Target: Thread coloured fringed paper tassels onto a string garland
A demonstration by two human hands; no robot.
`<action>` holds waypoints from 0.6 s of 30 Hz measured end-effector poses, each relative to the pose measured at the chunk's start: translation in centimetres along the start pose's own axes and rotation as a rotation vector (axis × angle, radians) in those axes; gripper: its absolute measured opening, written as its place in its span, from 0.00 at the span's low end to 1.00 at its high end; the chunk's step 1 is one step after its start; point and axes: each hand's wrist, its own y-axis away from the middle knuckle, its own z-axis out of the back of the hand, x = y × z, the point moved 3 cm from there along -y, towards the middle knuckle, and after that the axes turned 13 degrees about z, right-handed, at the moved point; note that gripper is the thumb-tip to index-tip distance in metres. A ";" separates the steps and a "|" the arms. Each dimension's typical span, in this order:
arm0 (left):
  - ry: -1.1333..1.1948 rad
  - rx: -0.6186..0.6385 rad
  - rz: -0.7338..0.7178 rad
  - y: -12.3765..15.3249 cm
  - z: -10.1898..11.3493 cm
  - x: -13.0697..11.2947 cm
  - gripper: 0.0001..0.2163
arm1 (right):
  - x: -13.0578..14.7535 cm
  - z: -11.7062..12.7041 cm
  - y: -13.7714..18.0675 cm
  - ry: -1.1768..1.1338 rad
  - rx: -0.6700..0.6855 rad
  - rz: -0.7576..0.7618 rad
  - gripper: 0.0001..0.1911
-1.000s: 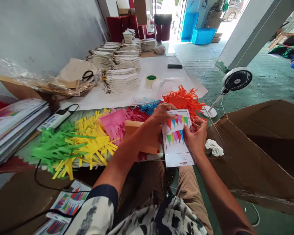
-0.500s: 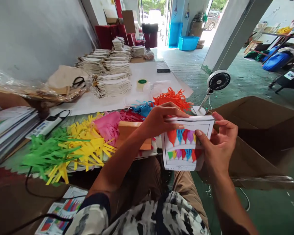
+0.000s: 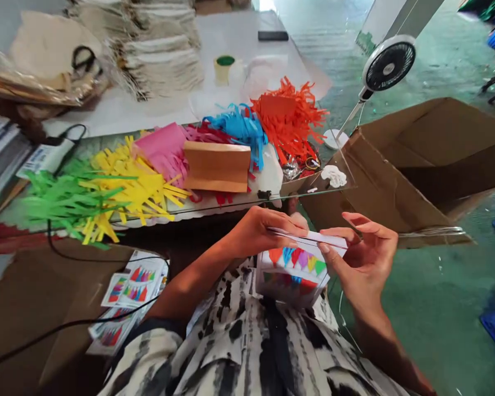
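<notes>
Close to my chest I hold a white printed packet (image 3: pixel 292 269) showing rows of coloured tassels. My left hand (image 3: pixel 264 231) pinches its upper left edge, while my right hand (image 3: pixel 358 258) grips the top right corner between thumb and fingers. The packet's lower part tilts toward my shirt. Beyond it on the table lie tissue-paper tassels: green (image 3: pixel 70 192), yellow (image 3: pixel 136 187), pink (image 3: pixel 165 151), blue (image 3: pixel 239 132) and orange-red (image 3: pixel 291 118). A folded orange-brown paper piece (image 3: pixel 216 166) rests in front of them. What the packet contains is hidden.
An open cardboard box (image 3: pixel 412 192) stands at the right, with a white fan (image 3: pixel 390 63) behind it. Tape (image 3: pixel 224 69), a dark phone (image 3: pixel 273 36) and stacked off-white bundles (image 3: pixel 160 60) sit on the table. Printed cards (image 3: pixel 127 302) lie in a box at lower left, crossed by a black cable.
My view has tilted down. The packet has come closer to my body and tipped, with both hands still on its top edge. The table things now show higher in view.
</notes>
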 end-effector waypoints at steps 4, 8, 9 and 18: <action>-0.022 -0.043 -0.007 1.4 -1.7 0.9 0.11 | 0.1 0.7 2.0 0.035 -0.008 0.040 0.32; -0.034 -0.124 -0.067 1.9 -2.6 1.6 0.08 | -0.5 1.2 2.9 0.045 -0.017 0.022 0.33; -0.033 -0.134 -0.078 1.8 -2.7 1.8 0.07 | -0.7 1.3 2.8 0.043 -0.006 0.006 0.33; 0.010 -0.181 -0.020 0.3 -2.8 2.7 0.08 | 1.7 2.9 0.4 0.193 0.204 -0.013 0.11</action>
